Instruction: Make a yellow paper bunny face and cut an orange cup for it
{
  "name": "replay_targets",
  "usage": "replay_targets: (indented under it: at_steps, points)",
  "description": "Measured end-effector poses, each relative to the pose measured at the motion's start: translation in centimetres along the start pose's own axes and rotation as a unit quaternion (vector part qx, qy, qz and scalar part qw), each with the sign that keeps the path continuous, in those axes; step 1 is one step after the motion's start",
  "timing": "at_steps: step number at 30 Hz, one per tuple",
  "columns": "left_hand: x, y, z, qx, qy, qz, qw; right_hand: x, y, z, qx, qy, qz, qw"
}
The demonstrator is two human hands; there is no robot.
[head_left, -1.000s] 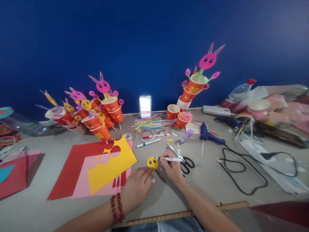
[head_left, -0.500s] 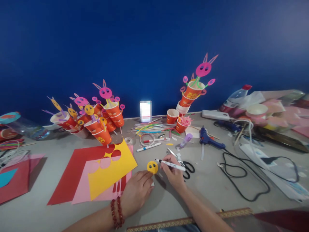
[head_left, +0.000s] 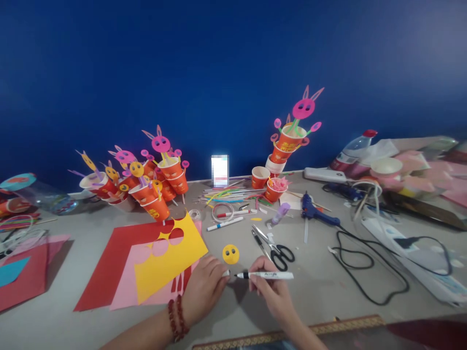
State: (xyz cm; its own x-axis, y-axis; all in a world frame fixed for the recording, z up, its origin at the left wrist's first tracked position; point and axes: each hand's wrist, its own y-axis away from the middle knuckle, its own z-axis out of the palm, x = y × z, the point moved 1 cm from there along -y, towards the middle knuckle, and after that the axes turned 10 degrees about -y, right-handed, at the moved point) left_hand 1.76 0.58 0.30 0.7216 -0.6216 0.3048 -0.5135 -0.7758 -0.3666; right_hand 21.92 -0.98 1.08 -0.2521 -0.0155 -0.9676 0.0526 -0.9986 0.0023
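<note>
My right hand (head_left: 268, 287) grips a white acrylic marker (head_left: 279, 275) with a bare black tip that points left. Between the fingers of my left hand (head_left: 207, 284), which wears red beads at the wrist, is a small white pen cap (head_left: 226, 273). The marker's tip is a short gap from the cap. Just beyond both hands lies a yellow paper disc (head_left: 231, 254) with two dark eyes on it. To its right rest black-handled scissors (head_left: 279, 255). On the left, a cut yellow sheet (head_left: 171, 260) overlaps pink and red paper.
Decorated orange paper cups (head_left: 155, 206) stand stacked at the back left, with another stack (head_left: 286, 146) back right. Behind the disc lie a blue-marked marker (head_left: 225, 223) and a purple glue stick (head_left: 281, 213). A blue glue gun (head_left: 319, 213) and its black cord lie right.
My right hand has drawn the marker back from the disc, down toward the cap in my left hand. My left fingers have come off the disc's edge.
</note>
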Motion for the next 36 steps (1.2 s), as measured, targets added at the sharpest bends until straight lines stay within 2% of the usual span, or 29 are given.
replay_targets:
  at_steps: [12, 18, 21, 24, 31, 36]
  points:
    - [0.6, -0.4, -0.7, -0.002, -0.017, 0.015, 1.000, 1.1, 0.0, 1.1, 0.022, -0.035, 0.023, 0.999]
    - [1.0, -0.2, -0.8, -0.041, -0.029, 0.068, 0.996, 1.5, 0.6, 1.8, -0.019, -0.072, 0.043, 0.996]
    - [1.9, -0.1, -1.6, -0.069, -0.039, 0.093, 0.993, 1.7, 1.4, 1.8, -0.025, -0.100, 0.057, 0.993]
    - [3.2, -0.1, -2.9, -0.087, -0.058, 0.101, 0.989, 1.8, 2.3, 1.8, -0.003, -0.143, 0.048, 0.989]
    - [6.0, 0.0, -5.3, -0.025, -0.093, 0.112, 0.989, 1.8, 4.2, 2.7, 0.002, -0.248, -0.017, 0.969]
    - [7.1, -0.4, -5.9, 0.020, -0.108, 0.105, 0.988, 1.2, 4.8, 2.9, 0.016, -0.264, -0.018, 0.964]
